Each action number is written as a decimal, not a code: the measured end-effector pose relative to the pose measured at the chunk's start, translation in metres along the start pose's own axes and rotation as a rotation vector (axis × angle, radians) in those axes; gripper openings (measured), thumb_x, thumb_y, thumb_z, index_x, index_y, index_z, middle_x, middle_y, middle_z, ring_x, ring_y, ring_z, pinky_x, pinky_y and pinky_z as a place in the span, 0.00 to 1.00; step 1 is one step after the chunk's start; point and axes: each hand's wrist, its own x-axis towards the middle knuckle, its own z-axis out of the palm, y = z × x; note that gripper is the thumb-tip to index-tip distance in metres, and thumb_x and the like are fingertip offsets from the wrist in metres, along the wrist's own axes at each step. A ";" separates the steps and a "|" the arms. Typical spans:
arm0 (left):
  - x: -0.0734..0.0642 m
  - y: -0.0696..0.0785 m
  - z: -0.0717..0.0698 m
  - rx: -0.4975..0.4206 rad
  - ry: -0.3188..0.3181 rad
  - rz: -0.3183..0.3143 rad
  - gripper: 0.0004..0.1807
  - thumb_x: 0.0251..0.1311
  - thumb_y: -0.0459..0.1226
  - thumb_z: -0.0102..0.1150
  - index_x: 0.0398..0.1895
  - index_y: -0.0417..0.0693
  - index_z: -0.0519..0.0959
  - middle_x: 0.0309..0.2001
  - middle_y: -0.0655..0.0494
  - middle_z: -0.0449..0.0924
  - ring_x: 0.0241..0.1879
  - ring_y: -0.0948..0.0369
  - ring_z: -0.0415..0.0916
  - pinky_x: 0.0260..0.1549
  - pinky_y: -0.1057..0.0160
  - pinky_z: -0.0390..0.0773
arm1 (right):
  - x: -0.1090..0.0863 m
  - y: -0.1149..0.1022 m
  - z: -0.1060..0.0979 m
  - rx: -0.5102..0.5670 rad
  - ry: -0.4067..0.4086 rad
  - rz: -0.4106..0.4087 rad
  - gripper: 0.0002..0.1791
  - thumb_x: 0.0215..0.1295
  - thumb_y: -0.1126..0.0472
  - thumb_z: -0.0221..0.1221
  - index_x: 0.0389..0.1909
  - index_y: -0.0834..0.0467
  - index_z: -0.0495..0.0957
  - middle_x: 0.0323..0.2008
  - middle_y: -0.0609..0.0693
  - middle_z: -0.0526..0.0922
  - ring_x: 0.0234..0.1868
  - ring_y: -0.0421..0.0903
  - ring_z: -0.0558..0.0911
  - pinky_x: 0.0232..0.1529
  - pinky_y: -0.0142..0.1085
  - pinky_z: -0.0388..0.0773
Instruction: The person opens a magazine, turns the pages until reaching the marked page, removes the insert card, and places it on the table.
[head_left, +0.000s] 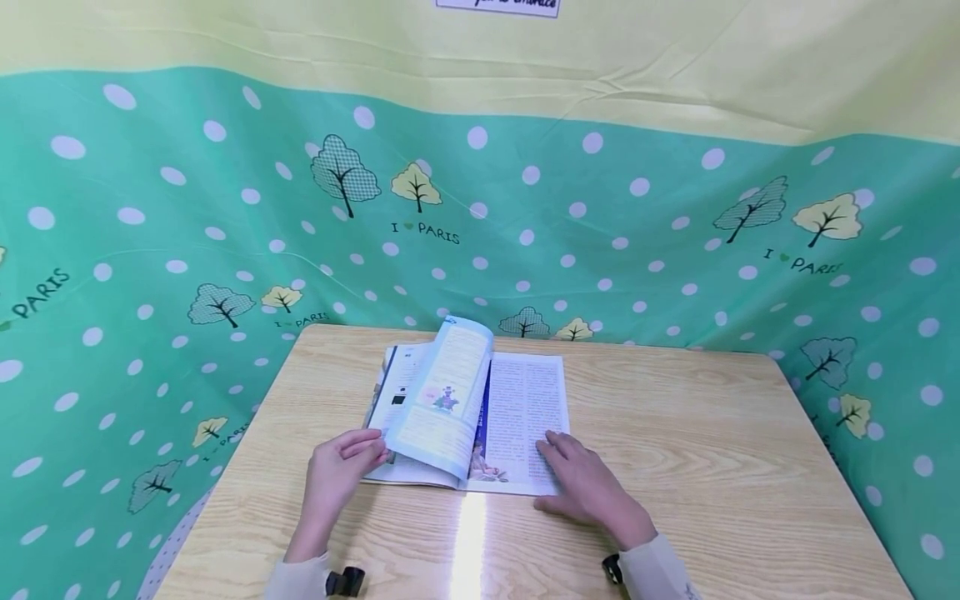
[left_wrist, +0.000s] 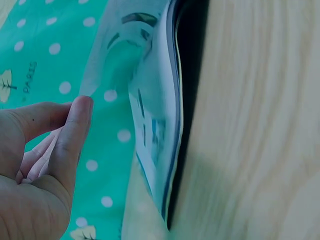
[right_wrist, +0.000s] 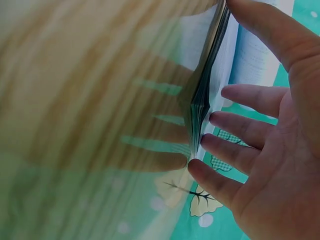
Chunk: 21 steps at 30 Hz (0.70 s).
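An open magazine [head_left: 525, 417] lies on the wooden table, its right page covered in columns of text. One page [head_left: 450, 392] is lifted and curves over the left half, showing a small cartoon figure. My left hand [head_left: 341, 471] pinches that page's lower outer corner between thumb and fingers; the left wrist view shows the thumb and index fingertip [left_wrist: 82, 102] together at the page's edge. My right hand [head_left: 588, 483] rests at the lower right edge of the magazine with its fingers spread. In the right wrist view the straight fingertips [right_wrist: 215, 119] touch the magazine's edge.
The wooden table [head_left: 712, 450] stretches out to the right of the magazine. A green and cream curtain [head_left: 540, 242] with dots and printed trees hangs behind and beside the table. Dark wrist devices [head_left: 345, 581] sit at both sleeves.
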 end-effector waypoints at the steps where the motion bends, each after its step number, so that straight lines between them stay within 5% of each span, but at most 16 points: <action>1: 0.000 -0.001 -0.002 0.006 0.005 -0.001 0.15 0.62 0.27 0.65 0.51 0.31 0.81 0.41 0.39 0.86 0.40 0.51 0.86 0.41 0.64 0.87 | 0.000 0.000 0.000 -0.004 -0.010 0.004 0.49 0.54 0.39 0.72 0.70 0.63 0.68 0.70 0.64 0.66 0.69 0.63 0.65 0.66 0.61 0.69; 21: -0.002 -0.025 -0.033 0.043 0.060 -0.076 0.19 0.62 0.30 0.66 0.55 0.30 0.78 0.43 0.40 0.86 0.38 0.56 0.86 0.42 0.65 0.87 | -0.001 0.004 -0.002 -0.023 -0.017 0.013 0.42 0.59 0.39 0.69 0.68 0.59 0.72 0.70 0.61 0.67 0.69 0.62 0.66 0.65 0.62 0.70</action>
